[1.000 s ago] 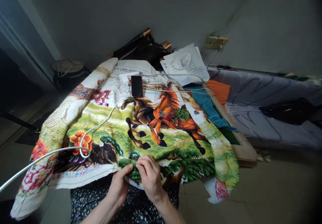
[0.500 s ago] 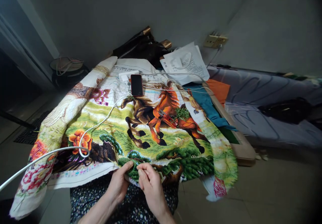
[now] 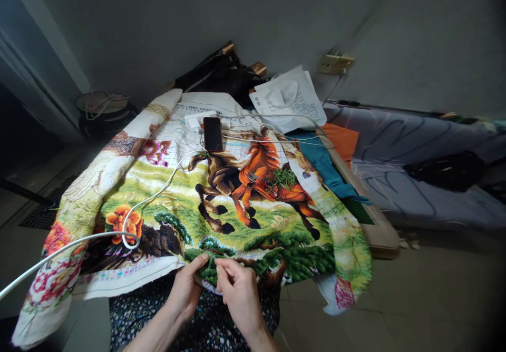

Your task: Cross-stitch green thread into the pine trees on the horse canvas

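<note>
A large cross-stitch canvas point(image 3: 166, 154) with horses, grass and flowers lies spread in front of me, its near edge over my lap. At that edge my left hand point(image 3: 187, 286) holds the cloth, thumb on top and the other fingers hidden beneath. Just to the right, my right hand point(image 3: 239, 283) is closed in a pinch above the dark green stitched part. Whatever is between its fingertips is too small to make out. Farther up, red-handled scissors point(image 3: 261, 184) rest on the canvas beside a tangle of green thread point(image 3: 288, 179).
A phone point(image 3: 213, 134) and a white charger point(image 3: 194, 122) lie on the canvas, with a white cable point(image 3: 160, 191) looping across its left side. Both canvas sides are rolled. White packets point(image 3: 290, 99), teal cloth point(image 3: 320, 157) and a wall socket point(image 3: 335, 64) are beyond.
The view has shifted slightly. My left hand keeps its hold on the canvas edge, and my right hand stays pinched close by, with hardly any movement.
</note>
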The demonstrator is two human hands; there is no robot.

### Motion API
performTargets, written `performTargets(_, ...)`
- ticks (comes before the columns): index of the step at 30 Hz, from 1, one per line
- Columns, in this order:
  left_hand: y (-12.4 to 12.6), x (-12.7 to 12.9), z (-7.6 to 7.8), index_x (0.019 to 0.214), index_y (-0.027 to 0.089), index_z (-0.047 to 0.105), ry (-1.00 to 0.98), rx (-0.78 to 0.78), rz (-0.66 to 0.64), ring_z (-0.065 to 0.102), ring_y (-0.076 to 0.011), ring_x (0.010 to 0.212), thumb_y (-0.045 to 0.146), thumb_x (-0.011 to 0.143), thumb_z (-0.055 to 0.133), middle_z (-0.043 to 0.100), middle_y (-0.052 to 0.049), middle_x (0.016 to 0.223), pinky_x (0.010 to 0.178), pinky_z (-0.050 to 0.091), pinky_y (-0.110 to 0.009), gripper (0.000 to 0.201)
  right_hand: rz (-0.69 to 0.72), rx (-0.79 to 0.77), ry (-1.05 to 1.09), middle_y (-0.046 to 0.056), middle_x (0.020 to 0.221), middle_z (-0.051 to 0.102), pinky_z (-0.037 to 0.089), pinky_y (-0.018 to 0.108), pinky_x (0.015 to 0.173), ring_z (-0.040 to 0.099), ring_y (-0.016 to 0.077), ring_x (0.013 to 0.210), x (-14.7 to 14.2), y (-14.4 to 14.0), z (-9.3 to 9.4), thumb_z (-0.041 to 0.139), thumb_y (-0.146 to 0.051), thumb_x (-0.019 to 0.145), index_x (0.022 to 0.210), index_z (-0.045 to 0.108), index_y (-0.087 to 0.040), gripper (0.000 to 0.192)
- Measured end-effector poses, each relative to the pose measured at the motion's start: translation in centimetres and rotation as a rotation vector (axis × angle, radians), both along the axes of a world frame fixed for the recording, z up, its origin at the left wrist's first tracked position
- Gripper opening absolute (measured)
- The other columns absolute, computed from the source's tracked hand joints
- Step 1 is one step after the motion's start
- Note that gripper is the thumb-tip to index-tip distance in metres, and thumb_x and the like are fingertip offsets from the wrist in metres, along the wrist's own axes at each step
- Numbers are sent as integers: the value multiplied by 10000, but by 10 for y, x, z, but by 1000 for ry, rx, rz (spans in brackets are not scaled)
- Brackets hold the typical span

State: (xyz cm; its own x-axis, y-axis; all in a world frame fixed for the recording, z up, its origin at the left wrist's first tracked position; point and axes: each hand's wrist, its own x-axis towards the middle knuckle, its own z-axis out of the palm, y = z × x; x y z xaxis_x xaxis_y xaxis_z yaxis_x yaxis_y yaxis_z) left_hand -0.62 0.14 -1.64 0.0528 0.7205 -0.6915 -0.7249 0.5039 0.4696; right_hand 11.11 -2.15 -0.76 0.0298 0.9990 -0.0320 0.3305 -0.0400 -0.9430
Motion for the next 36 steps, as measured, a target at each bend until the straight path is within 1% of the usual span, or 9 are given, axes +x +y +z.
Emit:
performTargets(3, -1, 0, -2, 746, 61, 693, 6, 6, 6, 593, -173, 737, 205, 511, 840, 663, -81, 800, 731, 475, -289, 313, -16, 5, -75, 40, 577, 566, 331, 201, 436, 463, 100, 458, -3, 0, -2, 432, -323, 894, 837, 655, -126, 303)
performTargets(5, -1, -1, -4, 739, 66, 686, 10, 20, -7, 584, -166, 715, 213, 526, 837, 653, -70, 774, 704, 468, -287, 300, -25, -37, -85, 34, 573, 561, 331, 197, 417, 459, 96, 429, -6, 0, -4, 423, -331, 895, 828, 619, -124, 293)
performTargets(8, -1, -1, -9, 750, 70, 676, 32, 58, -57, 560, -160, 688, 250, 586, 814, 631, -61, 755, 656, 446, -292, 279, -23, -137, 51, 11, 561, 536, 351, 191, 405, 466, 96, 414, -11, 0, -5, 417, -339, 892, 809, 515, -133, 242)
performTargets(10, 1, -1, -10, 773, 71, 679, 61, 55, -57, 562, -163, 726, 250, 588, 813, 630, -62, 781, 688, 444, -293, 290, -25, -155, 141, 9, 582, 521, 376, 191, 437, 480, 99, 459, -13, 0, -6, 445, -334, 875, 780, 484, -137, 222)
performTargets(13, 3, 0, -8, 756, 72, 683, 102, 31, -15, 561, -160, 764, 236, 547, 830, 629, -59, 787, 742, 442, -286, 304, -61, -131, 178, 19, 620, 513, 407, 202, 503, 493, 106, 533, -14, 0, -8, 489, -310, 845, 760, 521, -125, 206)
performTargets(17, 5, 3, -3, 698, 79, 683, 112, 32, 3, 548, -155, 752, 242, 491, 842, 626, -54, 750, 731, 434, -274, 308, -74, -136, 200, 38, 670, 537, 427, 211, 532, 516, 120, 579, -13, 0, -9, 499, -311, 842, 785, 556, -116, 211)
performTargets(22, 6, 4, 2, 674, 83, 682, 145, 28, 22, 545, -150, 759, 223, 459, 839, 632, -52, 751, 738, 427, -264, 300, -66, -141, 196, 38, 672, 534, 431, 216, 534, 517, 123, 575, -13, 0, -11, 491, -308, 849, 791, 561, -115, 213)
performTargets(27, 6, 5, 7, 642, 84, 661, 139, 9, 23, 528, -137, 707, 202, 454, 820, 610, -38, 705, 682, 416, -258, 274, -68, -108, 162, 26, 652, 525, 423, 215, 545, 519, 121, 570, -14, -1, -13, 479, -280, 854, 774, 557, -124, 192)
performTargets(36, 5, 4, 2, 658, 88, 668, 117, 21, 33, 526, -122, 728, 244, 498, 818, 610, -30, 733, 682, 414, -240, 269, -156, -36, 175, 20, 626, 516, 422, 211, 544, 525, 113, 545, -20, 0, -23, 474, -304, 871, 757, 561, -123, 231)
